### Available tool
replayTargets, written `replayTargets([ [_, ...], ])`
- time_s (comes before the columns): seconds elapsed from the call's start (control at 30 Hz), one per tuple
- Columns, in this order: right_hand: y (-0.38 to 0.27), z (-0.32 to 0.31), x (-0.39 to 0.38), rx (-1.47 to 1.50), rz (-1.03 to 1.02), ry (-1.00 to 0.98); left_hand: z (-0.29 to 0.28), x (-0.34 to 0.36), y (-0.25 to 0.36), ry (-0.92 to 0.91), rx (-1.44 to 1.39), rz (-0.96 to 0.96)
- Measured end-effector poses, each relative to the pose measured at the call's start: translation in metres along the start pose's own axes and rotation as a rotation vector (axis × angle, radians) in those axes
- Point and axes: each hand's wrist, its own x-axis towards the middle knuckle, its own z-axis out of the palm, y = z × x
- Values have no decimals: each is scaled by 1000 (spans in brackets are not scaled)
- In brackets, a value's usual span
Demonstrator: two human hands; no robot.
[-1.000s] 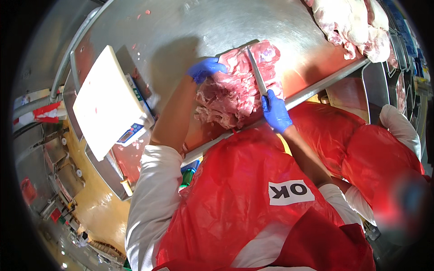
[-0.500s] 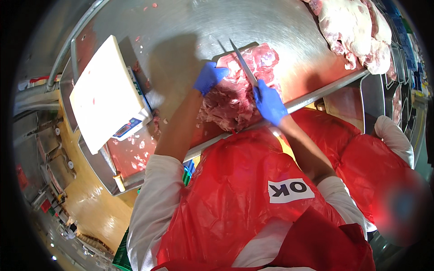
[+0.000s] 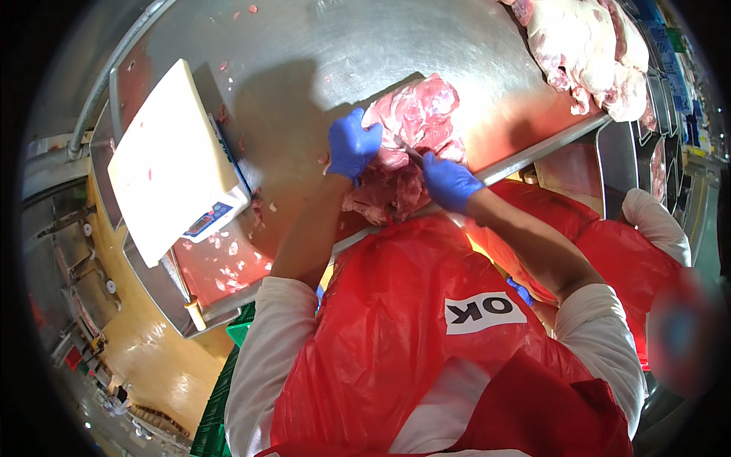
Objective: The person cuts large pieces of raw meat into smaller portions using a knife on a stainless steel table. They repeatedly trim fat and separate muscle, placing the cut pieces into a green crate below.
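Observation:
A large slab of raw pink meat (image 3: 415, 122) lies on the steel table (image 3: 304, 68) near its front edge. My left hand (image 3: 352, 145), in a blue glove, grips the slab's left side. My right hand (image 3: 449, 183), also in a blue glove, holds a knife (image 3: 409, 151) whose blade is pushed into the meat between the two hands. Most of the blade is hidden in the cut. A red plastic apron (image 3: 426, 343) covers my front.
A white scale with a flat platform (image 3: 171, 164) stands at the table's left. More raw meat (image 3: 594, 53) is piled at the far right. Small scraps dot the table near the scale. Another person in a red apron (image 3: 640, 259) stands at my right. Green crates (image 3: 228, 388) sit below.
The knife, earlier held up over the slab, has come down into the meat. Both hands have shifted lower on the slab, closer to the table's front edge.

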Motion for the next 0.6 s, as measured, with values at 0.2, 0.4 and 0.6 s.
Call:
replayTargets([
  [0.2,-20,9,55,-51,-146,46,-8,-8,10,19,-79,141],
  [0.4,0,31,-29,39,-76,9,-31,-13,13,62,-27,74],
  [0.6,-24,54,15,188,-68,103,-42,-27,34,109,8,185],
])
